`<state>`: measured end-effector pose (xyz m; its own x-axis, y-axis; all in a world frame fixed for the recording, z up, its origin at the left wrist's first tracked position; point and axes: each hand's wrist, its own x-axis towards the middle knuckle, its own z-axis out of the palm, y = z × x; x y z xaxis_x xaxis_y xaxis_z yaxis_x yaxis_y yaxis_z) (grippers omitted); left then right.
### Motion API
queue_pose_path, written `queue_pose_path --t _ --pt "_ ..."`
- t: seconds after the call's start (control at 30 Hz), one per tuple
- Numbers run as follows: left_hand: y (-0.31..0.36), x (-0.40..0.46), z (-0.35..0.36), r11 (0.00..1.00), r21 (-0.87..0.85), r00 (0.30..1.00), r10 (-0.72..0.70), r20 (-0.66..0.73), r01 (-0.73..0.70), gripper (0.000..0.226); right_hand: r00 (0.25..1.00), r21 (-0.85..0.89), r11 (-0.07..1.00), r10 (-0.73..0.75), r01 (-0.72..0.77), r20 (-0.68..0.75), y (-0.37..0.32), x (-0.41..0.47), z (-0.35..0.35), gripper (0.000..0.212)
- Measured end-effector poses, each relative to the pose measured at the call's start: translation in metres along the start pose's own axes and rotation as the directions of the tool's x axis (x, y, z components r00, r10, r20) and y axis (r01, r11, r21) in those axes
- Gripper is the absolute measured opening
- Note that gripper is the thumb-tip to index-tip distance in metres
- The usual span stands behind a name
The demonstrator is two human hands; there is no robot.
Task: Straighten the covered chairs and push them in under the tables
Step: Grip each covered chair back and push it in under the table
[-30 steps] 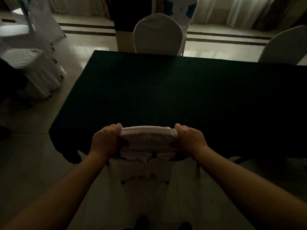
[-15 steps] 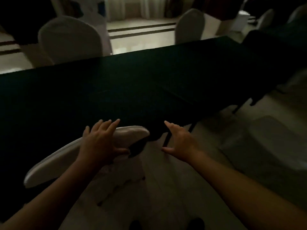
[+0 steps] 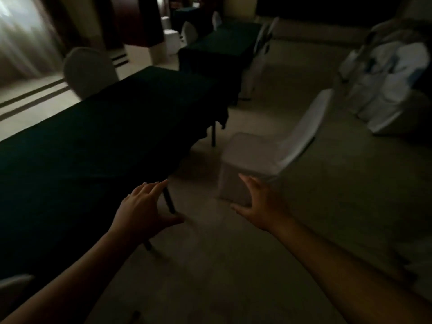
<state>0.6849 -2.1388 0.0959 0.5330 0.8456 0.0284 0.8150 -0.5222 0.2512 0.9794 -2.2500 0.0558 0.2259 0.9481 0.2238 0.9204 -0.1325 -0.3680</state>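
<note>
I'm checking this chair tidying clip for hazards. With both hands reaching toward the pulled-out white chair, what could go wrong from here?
1. The room is dim and the view blurred, so the open right hand may misjudge the covered chair.
2. The chair stands angled to the table; pushed straight, it might strike the table leg.
3. The loose cover may slip when gripped.

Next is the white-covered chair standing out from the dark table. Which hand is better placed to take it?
Right, probably. The right hand is open and already reaching in front of the covered chair, on its side. The left hand, also open, hovers by the table edge, farther from the chair.
</note>
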Motion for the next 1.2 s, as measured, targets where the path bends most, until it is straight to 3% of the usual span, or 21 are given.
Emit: queue_pose_path --t 0.27,0.5,0.73,1.0,1.2 --pt "0.225 0.138 0.067 0.984 -0.027 0.982 0.173 -0.073 -0.175 0.111 0.971 -0.059 0.972 0.223 -0.229 -0.091 0.225 -0.024 -0.113 0.092" --pt "0.383 0.224 0.103 0.954 -0.085 0.958 0.287 -0.024 -0.288 0.116 0.934 -0.069 0.937 0.330 -0.342 -0.136 0.358 -0.029 -0.192 0.093" --pt "0.495 0.327 0.135 0.922 -0.154 0.934 0.356 -0.018 -0.354 0.118 0.910 -0.075 0.912 0.391 -0.403 -0.142 0.469 0.005 -0.228 0.092" --pt "0.615 0.489 0.204 0.876 -0.279 0.918 0.391 -0.064 -0.393 0.116 0.927 -0.150 0.915 0.365 -0.375 -0.086 0.618 0.111 -0.265 0.092" --pt "0.679 0.579 0.215 0.921 -0.188 0.940 0.329 -0.087 -0.340 0.113 0.950 -0.156 0.937 0.310 -0.313 -0.048 0.705 0.203 -0.295 0.093"
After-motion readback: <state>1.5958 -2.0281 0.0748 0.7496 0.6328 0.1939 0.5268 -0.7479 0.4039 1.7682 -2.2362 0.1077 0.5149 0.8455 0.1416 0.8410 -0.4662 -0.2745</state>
